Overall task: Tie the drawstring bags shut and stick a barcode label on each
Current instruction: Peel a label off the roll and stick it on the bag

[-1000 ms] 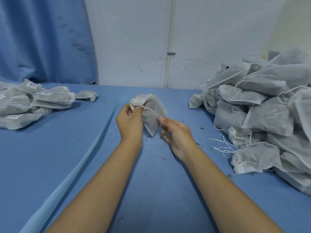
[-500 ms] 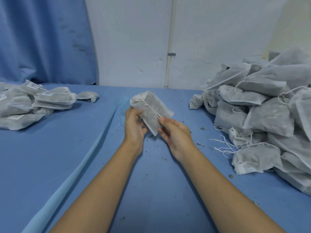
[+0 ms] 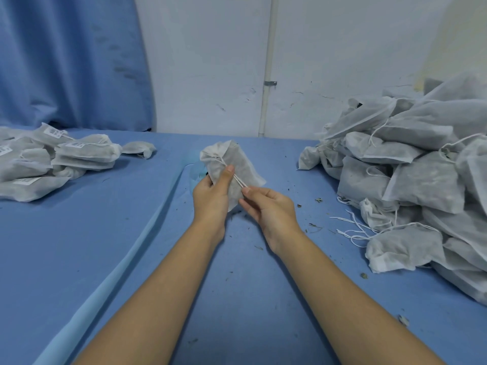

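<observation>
A white non-woven drawstring bag [image 3: 246, 168] with dark filling is held above the middle of the blue table, its gathered neck at the upper left. My left hand [image 3: 210, 197] grips the bag from the left, thumb pressed on its face beside the string. A white drawstring [image 3: 238, 180] runs taut from the neck down to my right hand [image 3: 266, 206], which pinches its end between thumb and forefinger. The blue roll [image 3: 196, 172] behind the bag is mostly hidden by it.
A large heap of unlabelled bags [image 3: 416, 180] with loose strings fills the right side. A smaller pile of bags with barcode labels [image 3: 52, 162] lies at the far left. A raised fold in the blue table cover [image 3: 126, 248] runs diagonally. Dry crumbs dot the cloth.
The bag has tipped so its neck points up and left. My left thumb has come onto the bag's face, and my right hand has drawn the string down and right.
</observation>
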Available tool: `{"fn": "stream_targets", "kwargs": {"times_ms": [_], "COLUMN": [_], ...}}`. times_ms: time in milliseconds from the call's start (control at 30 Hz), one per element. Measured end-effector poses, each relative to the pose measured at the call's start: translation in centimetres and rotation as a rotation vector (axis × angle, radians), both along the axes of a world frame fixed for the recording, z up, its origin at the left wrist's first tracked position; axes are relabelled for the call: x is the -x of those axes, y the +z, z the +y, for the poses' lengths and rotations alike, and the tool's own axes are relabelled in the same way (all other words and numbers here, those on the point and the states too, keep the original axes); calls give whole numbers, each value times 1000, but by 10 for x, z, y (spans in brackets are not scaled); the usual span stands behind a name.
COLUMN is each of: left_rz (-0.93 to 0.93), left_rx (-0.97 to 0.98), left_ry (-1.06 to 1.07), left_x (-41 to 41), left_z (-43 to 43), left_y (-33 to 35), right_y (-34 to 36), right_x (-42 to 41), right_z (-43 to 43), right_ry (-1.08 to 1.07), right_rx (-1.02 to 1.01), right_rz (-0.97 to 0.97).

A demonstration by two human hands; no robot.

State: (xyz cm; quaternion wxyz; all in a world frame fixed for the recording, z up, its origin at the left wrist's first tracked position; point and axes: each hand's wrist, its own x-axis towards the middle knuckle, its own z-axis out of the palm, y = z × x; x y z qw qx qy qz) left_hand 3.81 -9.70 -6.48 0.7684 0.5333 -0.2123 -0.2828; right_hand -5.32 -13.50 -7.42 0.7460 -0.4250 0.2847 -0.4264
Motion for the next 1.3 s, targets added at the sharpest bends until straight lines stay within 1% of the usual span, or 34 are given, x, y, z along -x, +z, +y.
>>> {"fn": "stream_targets", "kwargs": {"times_ms": [167, 267, 333, 433, 500, 600, 767, 867, 1000, 1200, 1300], "left_rz": [-96, -197, -228, -235, -223, -162, -55, -54, -73, -90, -102], "left_rx": [-8, -4, 25, 36, 30, 24, -40, -65, -62, -66, -72], "left_ry": [70, 111, 135, 159, 178, 213, 250, 258, 308, 322, 316], "left_x": [-4, -8, -12, -21, -27, -35, -43, -42, -41, -39, -40], "left_z": [-2, -1, 1, 6, 9, 11, 9, 8, 7, 6, 5], "left_y": [-3, -2, -2, -5, -7, -9, -14, -15, -15, -16, -17], "right_y": [-2, -2, -2, -4, -6, -8, -7, -6, -9, -7, -8], "right_x": [0, 0, 2, 5, 5, 1, -15, -28, -43, -57, -56], "right_z": [0, -1, -4, -8, -10, -13, -21, -25, -22, -15, -13], "right_ry": [9, -25, -88, -167, -179, -153, -81, -79, -159, -253, -301], "right_rx": [81, 54, 67, 176, 256, 386, 605, 620, 688, 684, 682], "right_rz": [135, 85, 90, 246, 337, 443, 657, 709, 805, 870, 860]}}
